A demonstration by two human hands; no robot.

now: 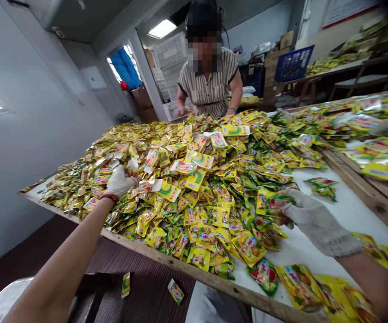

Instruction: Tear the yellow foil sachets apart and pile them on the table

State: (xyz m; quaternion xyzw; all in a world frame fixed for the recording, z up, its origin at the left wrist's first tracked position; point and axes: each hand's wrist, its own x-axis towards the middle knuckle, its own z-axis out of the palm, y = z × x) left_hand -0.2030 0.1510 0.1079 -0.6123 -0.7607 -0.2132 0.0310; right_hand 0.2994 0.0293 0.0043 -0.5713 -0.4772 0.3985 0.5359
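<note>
A deep heap of small glossy yellow and green fruit-print packets [210, 220] covers the table. My left hand [122, 181], in a white glove with bare fingertips, reaches into the heap's left part. Its fingers are curled together, and what lies between them is hidden. Just right of those fingers lies a flat yellow-and-green card [169, 191]. My right hand [310, 220], gloved the same way, pinches a yellow packet [264, 201] at the heap's right edge. Several larger yellow packets [299, 285] lie nearer to me, below that hand.
A wooden rim [180, 265] edges the table, and a wooden divider [358, 184] runs along the right. Across the heap stands a co-worker [209, 85], hands near the packets. Two packets lie on the floor. A blue basket [293, 63] stands behind.
</note>
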